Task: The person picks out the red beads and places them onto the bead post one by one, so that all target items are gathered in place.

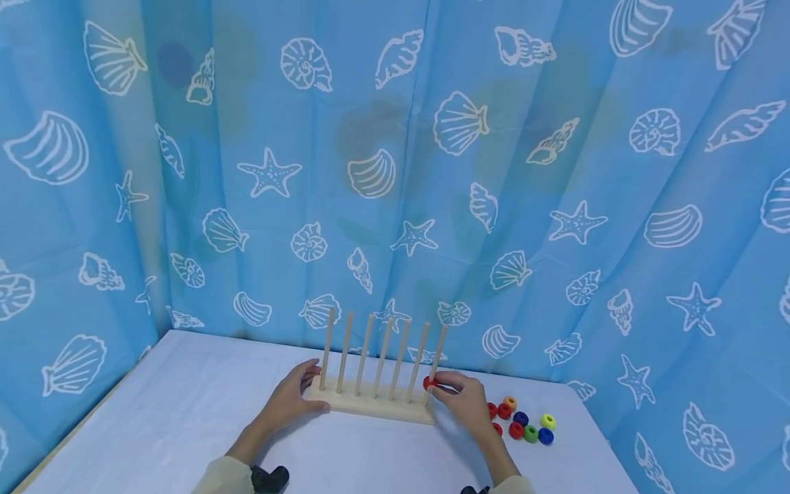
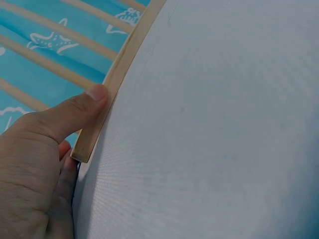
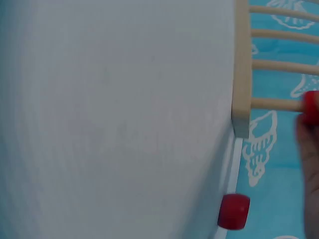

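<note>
Head view: right hand fingers pinch red bead (on peg).

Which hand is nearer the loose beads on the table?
Right. The right hand pinches a red bead at the rack's right end, beside the loose beads; the left hand holds the rack's far end.

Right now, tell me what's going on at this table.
A person steadies a wooden peg rack with the left hand gripping its end. The right hand pinches a red bead on the rightmost peg, low near the base. More coloured beads lie loose on the table to the right.
</note>
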{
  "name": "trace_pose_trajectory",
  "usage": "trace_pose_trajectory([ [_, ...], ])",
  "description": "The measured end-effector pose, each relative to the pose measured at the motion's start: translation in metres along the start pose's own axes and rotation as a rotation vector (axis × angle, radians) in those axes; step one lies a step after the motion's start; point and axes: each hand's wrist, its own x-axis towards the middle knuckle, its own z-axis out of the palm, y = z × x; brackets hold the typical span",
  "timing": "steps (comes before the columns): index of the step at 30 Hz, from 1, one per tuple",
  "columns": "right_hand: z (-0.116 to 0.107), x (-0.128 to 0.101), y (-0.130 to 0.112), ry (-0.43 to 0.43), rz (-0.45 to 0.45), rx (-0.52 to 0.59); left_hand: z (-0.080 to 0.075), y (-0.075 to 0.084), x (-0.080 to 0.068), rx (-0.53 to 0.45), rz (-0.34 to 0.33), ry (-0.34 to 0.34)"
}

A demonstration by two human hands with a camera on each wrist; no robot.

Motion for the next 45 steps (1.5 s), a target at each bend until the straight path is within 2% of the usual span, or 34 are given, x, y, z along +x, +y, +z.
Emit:
trace_pose_trajectory([
  [3,0.001,-0.003,0.001,-0.049,0.064,-0.065,0.000,-0.001,0.000,-0.003,0.003,-0.003],
  [10,0.001,-0.003,-0.002,-0.143,0.138,-0.145,0.002,-0.003,0.001,0.004,0.004,0.000],
  [18,0.004,-0.003,0.004,-0.227,0.159,-0.198,0.000,0.000,-0.001,0.002,-0.011,-0.008],
  [28,0.002,-0.003,0.008,-0.250,0.161,-0.181,-0.001,0.002,-0.002,0.025,-0.008,0.002],
  [32,-0.013,-0.005,0.005,-0.229,0.146,-0.204,0.000,0.002,-0.002,0.030,-0.009,0.001],
  [39,-0.062,-0.005,0.013,-0.064,0.171,-0.303,0.001,0.001,-0.001,0.029,-0.012,0.000],
  [45,-0.095,-0.012,0.027,-0.025,0.201,-0.382,0.003,0.002,-0.002,0.042,0.009,0.011],
])
